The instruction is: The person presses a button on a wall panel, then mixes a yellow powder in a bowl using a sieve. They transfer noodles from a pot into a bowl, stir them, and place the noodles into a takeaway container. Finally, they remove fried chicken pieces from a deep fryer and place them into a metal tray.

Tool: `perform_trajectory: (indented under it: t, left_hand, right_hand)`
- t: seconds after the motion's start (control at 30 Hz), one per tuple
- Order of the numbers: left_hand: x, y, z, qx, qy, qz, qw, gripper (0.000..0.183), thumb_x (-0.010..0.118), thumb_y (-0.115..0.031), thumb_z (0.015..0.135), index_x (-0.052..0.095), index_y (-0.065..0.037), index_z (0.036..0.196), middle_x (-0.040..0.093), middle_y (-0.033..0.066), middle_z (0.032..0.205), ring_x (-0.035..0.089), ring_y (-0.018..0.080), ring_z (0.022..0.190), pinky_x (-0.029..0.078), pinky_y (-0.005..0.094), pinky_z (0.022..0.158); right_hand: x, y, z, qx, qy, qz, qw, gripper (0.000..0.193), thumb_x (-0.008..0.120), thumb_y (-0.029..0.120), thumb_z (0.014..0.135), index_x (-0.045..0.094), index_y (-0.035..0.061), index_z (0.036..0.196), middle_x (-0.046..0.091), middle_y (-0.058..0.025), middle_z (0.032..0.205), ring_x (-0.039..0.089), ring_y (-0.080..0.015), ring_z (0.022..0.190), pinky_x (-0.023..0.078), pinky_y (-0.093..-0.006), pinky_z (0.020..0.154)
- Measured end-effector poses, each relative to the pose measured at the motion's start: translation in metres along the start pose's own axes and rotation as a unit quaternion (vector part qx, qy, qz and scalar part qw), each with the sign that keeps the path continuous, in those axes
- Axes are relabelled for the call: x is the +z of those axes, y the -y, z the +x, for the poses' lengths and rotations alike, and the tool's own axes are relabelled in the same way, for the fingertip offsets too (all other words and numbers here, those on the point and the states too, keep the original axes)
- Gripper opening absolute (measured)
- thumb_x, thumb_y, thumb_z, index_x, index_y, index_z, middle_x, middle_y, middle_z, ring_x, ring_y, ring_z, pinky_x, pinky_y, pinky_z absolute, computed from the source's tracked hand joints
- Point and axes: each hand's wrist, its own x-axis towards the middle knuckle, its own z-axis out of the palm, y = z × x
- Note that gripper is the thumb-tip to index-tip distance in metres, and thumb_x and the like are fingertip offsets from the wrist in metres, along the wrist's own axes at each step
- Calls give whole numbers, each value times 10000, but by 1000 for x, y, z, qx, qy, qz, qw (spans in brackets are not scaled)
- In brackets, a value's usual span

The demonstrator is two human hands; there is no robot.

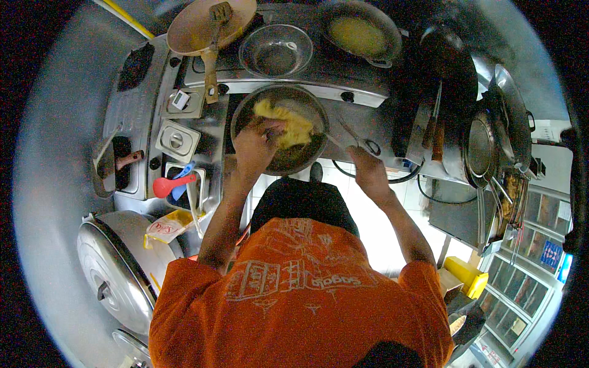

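Observation:
A round metal pan [242, 116] sits at the counter's front edge, with a lumpy yellow mass of food [293, 126] in it. My left hand [256, 146] reaches over the pan's left side, its fingers bent and closed on the food's near left edge; the fingertips are partly hidden. Outside the pan, on its right, my right hand [368, 170] is closed round a thin metal utensil [334, 140]. The utensil slants left over the rim, and its tip meets the food, so its kind does not show. Scissors [370, 146] lie on the counter just beyond my right hand.
Behind the pan stand a clear bowl [276, 52], a wide pan with yellowish contents [357, 35] and a tan pan [184, 27] with a wooden-handled spatula [210, 64]. Left are lidded steel containers [177, 140], a red spoon [172, 185] and a large lidded pot [110, 264]. Pans [481, 147] crowd the right.

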Motion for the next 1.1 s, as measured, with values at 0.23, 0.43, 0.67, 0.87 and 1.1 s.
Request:
perform_trajectory:
  t: [0.23, 0.43, 0.67, 0.87, 1.1]
  left_hand:
    - [-1, 54, -34, -52, 58, 52, 996, 237, 727, -170, 870, 788, -193, 1097, 738, 151, 1116, 724, 384, 926, 589, 468, 798]
    - [-22, 48, 4, 41, 224, 280, 933, 237, 670, -295, 918, 790, -227, 1110, 751, 139, 859, 741, 360, 776, 603, 482, 696]
    - [-48, -30, 74, 75, 88, 216, 969, 220, 629, -318, 977, 782, -187, 1066, 743, 158, 944, 725, 367, 854, 570, 494, 737]
    - [-45, -63, 125, 43, 61, 114, 991, 159, 688, -242, 939, 787, -157, 1030, 743, 130, 1010, 707, 366, 916, 553, 463, 805]
    - [-31, -38, 127, -19, 29, 39, 999, 135, 720, -166, 911, 795, -110, 1007, 756, 126, 1013, 719, 349, 947, 555, 423, 833]
  right_hand:
    - [-1, -3, 9, -60, -1, -61, 996, 312, 589, -29, 896, 631, -9, 1205, 662, -152, 904, 669, -281, 727, 565, -389, 600]
    - [-104, -36, 49, 277, -30, 240, 930, 256, 582, 61, 1000, 654, 65, 1246, 716, -179, 943, 693, -284, 729, 534, -366, 632]
    - [-127, -174, 170, 107, -154, -192, 963, 311, 532, 80, 988, 671, 129, 1261, 745, -138, 1112, 729, -340, 863, 576, -424, 725]
    - [-88, -277, 217, 174, -41, -237, 955, 345, 524, 75, 953, 676, 143, 1255, 738, -143, 1155, 720, -376, 989, 584, -499, 843]
    - [-39, -334, 226, 34, -28, -89, 995, 237, 562, 130, 967, 705, 108, 1154, 737, -124, 974, 717, -308, 909, 563, -455, 831]
